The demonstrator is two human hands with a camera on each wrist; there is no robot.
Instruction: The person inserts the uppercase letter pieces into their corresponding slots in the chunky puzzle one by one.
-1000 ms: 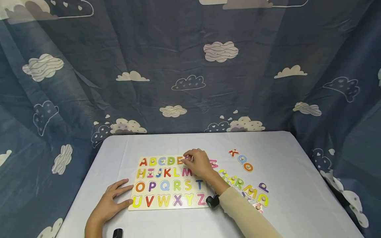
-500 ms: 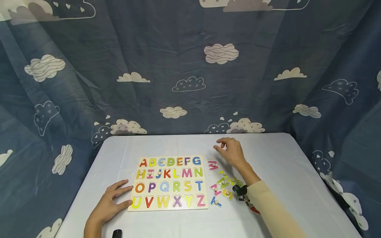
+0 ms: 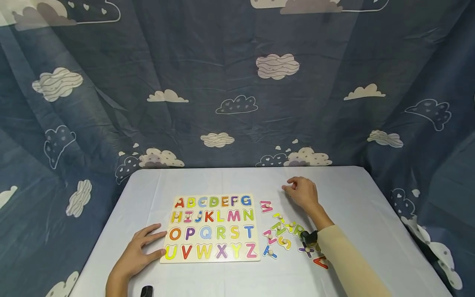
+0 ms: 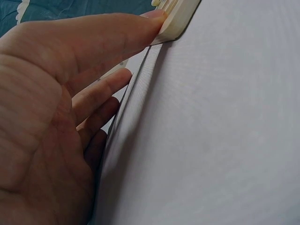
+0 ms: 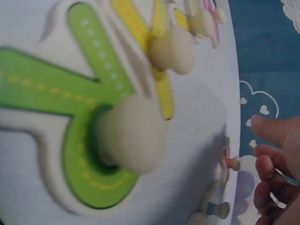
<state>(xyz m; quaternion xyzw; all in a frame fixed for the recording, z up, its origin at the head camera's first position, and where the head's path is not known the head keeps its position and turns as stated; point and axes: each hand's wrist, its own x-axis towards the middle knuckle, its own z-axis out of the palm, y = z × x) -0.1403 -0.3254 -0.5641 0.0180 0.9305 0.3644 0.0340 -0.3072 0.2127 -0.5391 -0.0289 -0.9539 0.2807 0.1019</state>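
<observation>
Right of the board [image 3: 213,241], a red piece [image 5: 225,161] lies nearest the relaxed, empty right hand [image 3: 303,194]; the spread left hand [image 3: 136,252] touches the board.

Cloud-printed cloth [image 3: 237,82] behind white table [image 3: 222,277]

A pale alphabet board [image 3: 215,224] lay flat, touching the left hand [image 3: 136,255]. Knobbed letters [image 3: 284,243] were strewn near the right hand [image 3: 305,194].

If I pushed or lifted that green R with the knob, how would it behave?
The green R looks like a thick, solid board, so it should probably stay stiff. Its round knob likely makes lifting easy. Lying knob-up on the white table, it would likely slide rather than roll.
</observation>
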